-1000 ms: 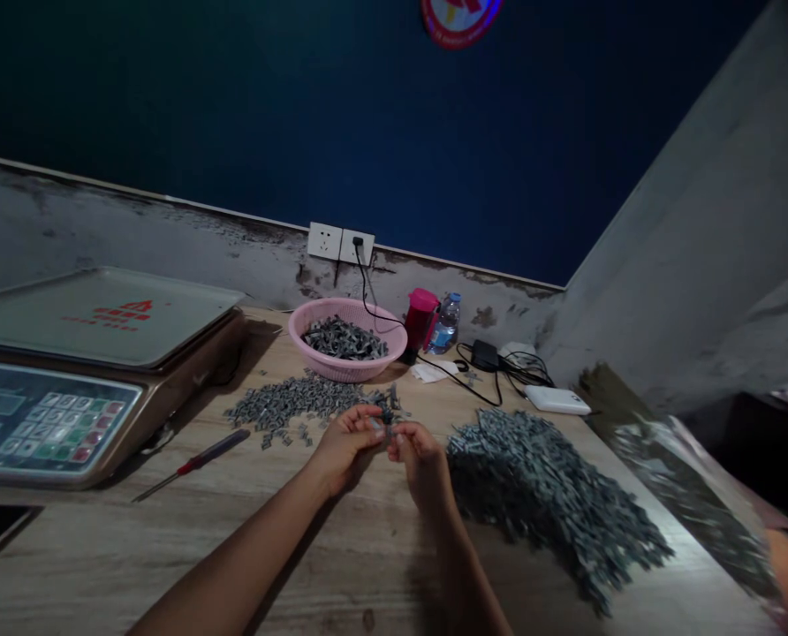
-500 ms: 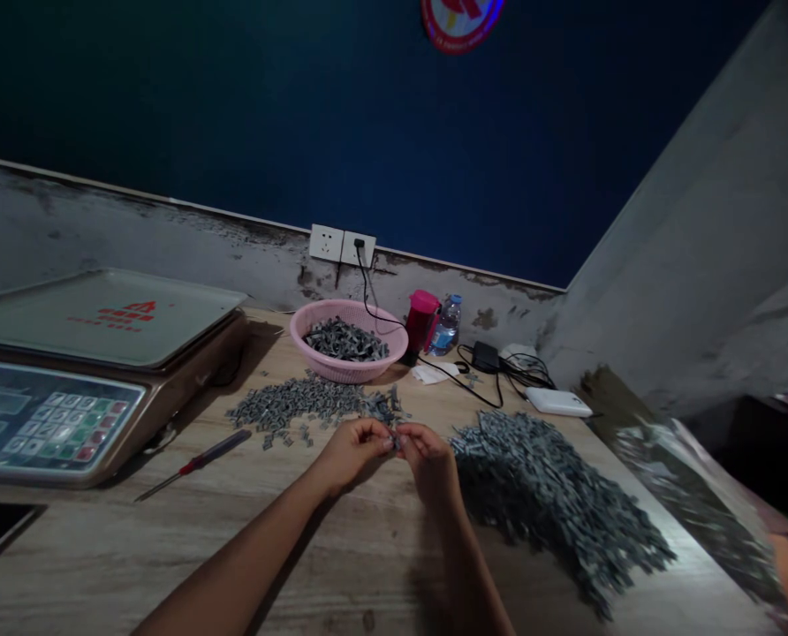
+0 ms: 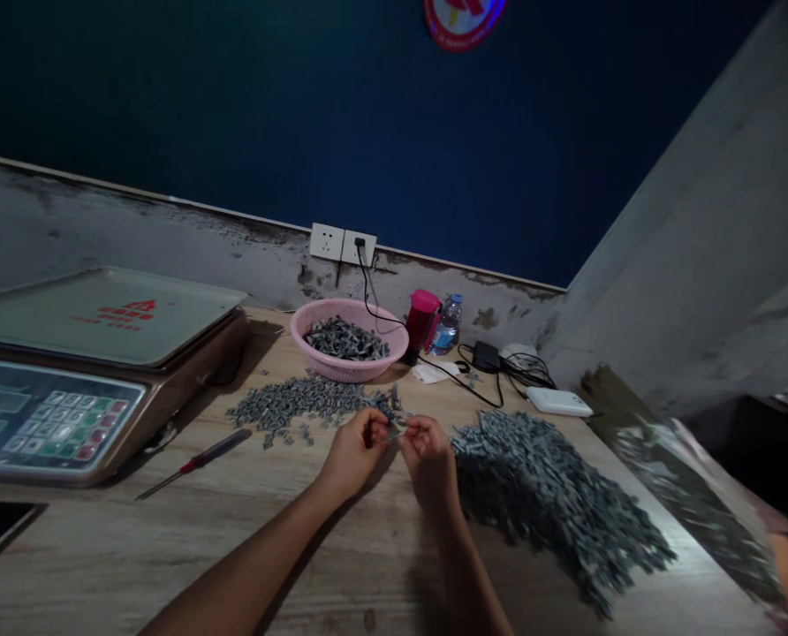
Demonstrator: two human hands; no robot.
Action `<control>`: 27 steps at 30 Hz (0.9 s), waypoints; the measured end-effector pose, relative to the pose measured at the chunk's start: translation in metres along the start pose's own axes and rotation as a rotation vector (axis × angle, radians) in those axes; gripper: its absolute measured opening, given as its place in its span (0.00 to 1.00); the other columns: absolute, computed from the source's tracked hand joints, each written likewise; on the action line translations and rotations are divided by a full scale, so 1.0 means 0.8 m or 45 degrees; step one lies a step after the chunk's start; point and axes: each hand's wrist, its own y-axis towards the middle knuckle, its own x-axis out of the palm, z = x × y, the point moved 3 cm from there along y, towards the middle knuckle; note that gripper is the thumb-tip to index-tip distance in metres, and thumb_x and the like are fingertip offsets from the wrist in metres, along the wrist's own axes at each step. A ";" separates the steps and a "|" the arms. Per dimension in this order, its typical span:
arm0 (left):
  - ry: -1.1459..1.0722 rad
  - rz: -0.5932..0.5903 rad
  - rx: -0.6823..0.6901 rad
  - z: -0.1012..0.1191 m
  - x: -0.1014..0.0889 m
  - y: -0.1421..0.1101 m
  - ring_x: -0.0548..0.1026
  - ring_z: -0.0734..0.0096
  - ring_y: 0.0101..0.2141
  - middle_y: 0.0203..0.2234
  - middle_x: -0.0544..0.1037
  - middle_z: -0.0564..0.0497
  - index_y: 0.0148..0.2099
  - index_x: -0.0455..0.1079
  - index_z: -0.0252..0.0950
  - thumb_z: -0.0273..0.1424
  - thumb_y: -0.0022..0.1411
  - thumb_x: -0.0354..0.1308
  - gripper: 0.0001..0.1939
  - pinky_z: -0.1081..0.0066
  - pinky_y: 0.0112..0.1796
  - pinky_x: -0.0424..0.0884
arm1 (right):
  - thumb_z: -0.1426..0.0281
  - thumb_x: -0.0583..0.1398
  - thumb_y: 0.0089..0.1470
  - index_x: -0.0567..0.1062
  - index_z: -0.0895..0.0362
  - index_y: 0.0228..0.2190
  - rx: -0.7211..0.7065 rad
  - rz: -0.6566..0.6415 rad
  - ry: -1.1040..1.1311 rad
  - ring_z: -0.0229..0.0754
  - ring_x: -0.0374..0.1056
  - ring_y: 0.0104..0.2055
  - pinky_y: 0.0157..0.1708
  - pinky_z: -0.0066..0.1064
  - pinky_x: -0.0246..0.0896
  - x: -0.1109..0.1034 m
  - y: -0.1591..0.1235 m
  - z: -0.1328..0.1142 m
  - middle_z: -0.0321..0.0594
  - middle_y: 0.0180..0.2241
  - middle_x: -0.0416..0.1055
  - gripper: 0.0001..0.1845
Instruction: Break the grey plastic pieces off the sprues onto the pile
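My left hand (image 3: 355, 452) is closed in a pinch on a small grey piece, only partly visible at the fingertips. Just to its right, my right hand (image 3: 428, 457) is pinched too; whatever lies between its fingertips is too small to make out. The two hands are slightly apart above the wooden table. Beyond them spreads a flat heap of small grey pieces (image 3: 294, 402). A larger pile of grey pieces (image 3: 553, 486) lies to the right of my right hand.
A pink basket (image 3: 351, 367) of grey pieces stands behind the heap, beside a red cup (image 3: 421, 320) and a water bottle (image 3: 448, 325). At left are a scale (image 3: 112, 331) and a screwdriver (image 3: 195, 464). Cables and a white power bank-like box (image 3: 558, 402) lie at right.
My hands have drawn slightly apart at the fingertips, where they were together before. The heaps and other objects stay in place.
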 end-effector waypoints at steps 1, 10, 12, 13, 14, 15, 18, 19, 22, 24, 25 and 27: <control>0.048 -0.013 0.014 0.001 -0.001 -0.001 0.71 0.73 0.28 0.26 0.72 0.53 0.39 0.65 0.34 0.24 0.49 0.56 0.12 0.73 0.33 0.66 | 0.73 0.57 0.44 0.69 0.57 0.35 -0.069 -0.021 -0.105 0.40 0.67 0.28 0.32 0.32 0.65 0.000 -0.001 -0.004 0.41 0.30 0.68 0.12; 0.491 -0.195 0.228 0.019 0.000 -0.011 0.70 0.70 0.30 0.29 0.73 0.51 0.42 0.65 0.36 0.20 0.51 0.51 0.14 0.72 0.32 0.64 | 0.75 0.54 0.47 0.66 0.59 0.46 -0.229 -0.232 -0.386 0.39 0.69 0.27 0.32 0.29 0.64 0.006 -0.008 -0.006 0.38 0.27 0.70 0.21; 0.508 -0.232 0.248 0.020 0.001 -0.011 0.71 0.68 0.33 0.31 0.74 0.50 0.43 0.66 0.36 0.19 0.51 0.50 0.16 0.71 0.34 0.65 | 0.76 0.53 0.46 0.66 0.59 0.46 -0.227 -0.234 -0.382 0.39 0.68 0.26 0.31 0.29 0.64 0.006 -0.008 -0.003 0.36 0.25 0.69 0.22; 0.500 -0.239 0.251 0.021 0.001 -0.011 0.72 0.68 0.34 0.32 0.75 0.49 0.43 0.66 0.36 0.19 0.51 0.50 0.16 0.71 0.35 0.66 | 0.76 0.53 0.46 0.66 0.59 0.45 -0.212 -0.235 -0.374 0.38 0.68 0.25 0.30 0.28 0.64 0.006 -0.008 -0.002 0.36 0.25 0.69 0.22; 0.488 -0.237 0.253 0.022 0.001 -0.011 0.72 0.68 0.34 0.33 0.75 0.49 0.43 0.66 0.36 0.19 0.51 0.50 0.16 0.71 0.36 0.66 | 0.75 0.53 0.45 0.66 0.59 0.45 -0.188 -0.233 -0.361 0.38 0.67 0.24 0.30 0.28 0.64 0.006 -0.008 -0.001 0.36 0.25 0.69 0.21; 0.476 -0.227 0.257 0.023 0.001 -0.011 0.72 0.68 0.35 0.34 0.75 0.49 0.42 0.66 0.36 0.19 0.51 0.50 0.16 0.71 0.37 0.66 | 0.75 0.53 0.45 0.66 0.59 0.45 -0.154 -0.234 -0.338 0.37 0.66 0.23 0.29 0.28 0.63 0.007 -0.007 0.000 0.36 0.25 0.69 0.21; 0.438 -0.165 0.259 0.025 0.001 -0.011 0.72 0.68 0.35 0.35 0.75 0.48 0.42 0.67 0.35 0.19 0.53 0.50 0.14 0.70 0.39 0.66 | 0.73 0.55 0.45 0.65 0.59 0.43 -0.036 -0.191 -0.170 0.37 0.65 0.22 0.26 0.27 0.62 0.008 -0.006 0.004 0.35 0.24 0.67 0.20; 0.424 -0.144 0.251 0.025 0.001 -0.012 0.72 0.68 0.35 0.34 0.75 0.48 0.42 0.67 0.35 0.20 0.54 0.50 0.13 0.70 0.38 0.66 | 0.73 0.55 0.44 0.65 0.59 0.42 -0.002 -0.172 -0.098 0.37 0.65 0.22 0.25 0.27 0.62 0.008 -0.006 0.004 0.35 0.24 0.66 0.19; 0.389 -0.114 0.209 0.021 0.002 -0.012 0.72 0.68 0.35 0.33 0.75 0.48 0.42 0.67 0.36 0.22 0.56 0.50 0.12 0.69 0.38 0.67 | 0.71 0.57 0.44 0.65 0.58 0.40 0.057 -0.157 0.064 0.37 0.64 0.23 0.25 0.27 0.61 0.012 -0.006 0.007 0.34 0.22 0.64 0.17; 0.373 -0.132 0.174 0.017 0.003 -0.011 0.72 0.68 0.35 0.33 0.76 0.49 0.43 0.67 0.36 0.23 0.56 0.49 0.12 0.69 0.38 0.67 | 0.71 0.57 0.44 0.65 0.58 0.39 0.083 -0.176 0.121 0.37 0.63 0.22 0.24 0.27 0.60 0.014 -0.006 0.009 0.33 0.22 0.64 0.17; 0.361 -0.145 0.158 0.016 0.003 -0.011 0.73 0.68 0.35 0.33 0.76 0.49 0.43 0.67 0.36 0.24 0.56 0.49 0.12 0.70 0.38 0.67 | 0.70 0.58 0.44 0.65 0.58 0.39 0.096 -0.176 0.143 0.37 0.63 0.21 0.23 0.27 0.60 0.014 -0.007 0.011 0.33 0.22 0.64 0.17; 0.331 -0.159 0.149 0.015 0.003 -0.010 0.73 0.68 0.35 0.33 0.76 0.50 0.42 0.67 0.37 0.24 0.56 0.49 0.11 0.70 0.38 0.67 | 0.70 0.58 0.44 0.65 0.57 0.40 0.124 -0.177 0.188 0.38 0.65 0.22 0.24 0.28 0.62 0.015 -0.007 0.012 0.34 0.22 0.65 0.18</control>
